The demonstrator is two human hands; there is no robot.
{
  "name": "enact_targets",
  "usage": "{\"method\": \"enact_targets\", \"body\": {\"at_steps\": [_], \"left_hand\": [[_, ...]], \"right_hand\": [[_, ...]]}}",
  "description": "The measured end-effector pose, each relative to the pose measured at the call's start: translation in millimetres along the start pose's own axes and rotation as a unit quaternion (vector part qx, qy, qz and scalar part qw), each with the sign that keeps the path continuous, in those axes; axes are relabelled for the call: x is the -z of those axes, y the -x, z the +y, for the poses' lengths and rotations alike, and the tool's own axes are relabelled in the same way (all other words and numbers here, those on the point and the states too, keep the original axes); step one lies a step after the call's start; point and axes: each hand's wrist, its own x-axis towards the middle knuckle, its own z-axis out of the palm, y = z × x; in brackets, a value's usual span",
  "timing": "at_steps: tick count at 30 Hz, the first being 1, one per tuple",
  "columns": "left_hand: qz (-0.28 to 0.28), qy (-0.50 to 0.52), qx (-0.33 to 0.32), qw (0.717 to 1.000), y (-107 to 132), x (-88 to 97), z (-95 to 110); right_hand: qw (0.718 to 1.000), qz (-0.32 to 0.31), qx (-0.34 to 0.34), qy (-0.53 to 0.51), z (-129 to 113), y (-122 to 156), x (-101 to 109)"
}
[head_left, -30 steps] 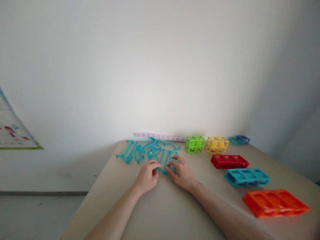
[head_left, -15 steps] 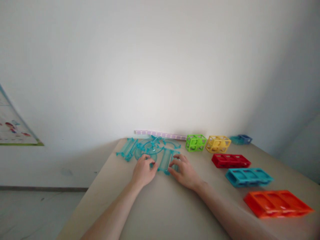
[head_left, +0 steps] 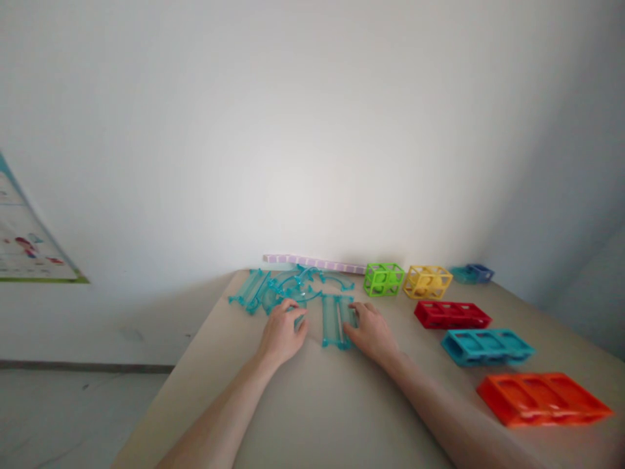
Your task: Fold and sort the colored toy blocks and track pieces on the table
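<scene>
My right hand (head_left: 372, 331) grips the right edge of a translucent teal rectangular track piece (head_left: 332, 322), thumb near and fingers on the far side. The piece lies flat on the table, with small connectors at its ends. My left hand (head_left: 283, 332) rests to the left of it, apart from it, thumb and forefinger curved with a gap between. Just behind the left hand is a teal round piece (head_left: 270, 301), partly covered by the fingers. Curved teal pieces (head_left: 312, 294) lie beyond, and more straight teal pieces (head_left: 250, 290) lie at the far left.
Along the right stand a green frame block (head_left: 383, 280), a yellow one (head_left: 427, 282), a red one (head_left: 452, 315), a blue-teal one (head_left: 487, 346) and an orange one (head_left: 544, 398). A purple strip (head_left: 317, 263) lies against the wall. Blue pieces (head_left: 479, 273) sit in the back corner.
The rectangular teal piece has slid right and a little nearer, and has straightened, along with my right hand. My left hand has hardly moved.
</scene>
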Motion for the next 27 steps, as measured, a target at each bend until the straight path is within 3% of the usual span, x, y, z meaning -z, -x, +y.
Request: {"method": "enact_targets", "body": {"at_steps": [4, 10, 13, 18, 27], "left_hand": [[-0.016, 0.015, -0.023, 1.000, -2, -0.4, -1], [0.041, -0.069, -0.037, 0.996, -7, 4.6, -4], [0.003, -0.095, -0.054, 0.994, -6, 2.7, -6], [-0.032, -0.108, -0.041, 0.993, -4, -3.7, -7], [-0.049, -0.142, -0.044, 0.988, -4, -3.5, -7]], "right_hand": [[1.000, -0.004, 0.007, 0.010, 1, -1, -1], [1.000, -0.001, 0.023, 0.021, 0, 1, 1], [0.998, 0.000, 0.054, 0.025, -5, 5, 4], [0.985, -0.063, 0.159, 0.030, -14, 10, 7], [0.993, -0.032, 0.101, 0.055, -8, 8, 10]]}}
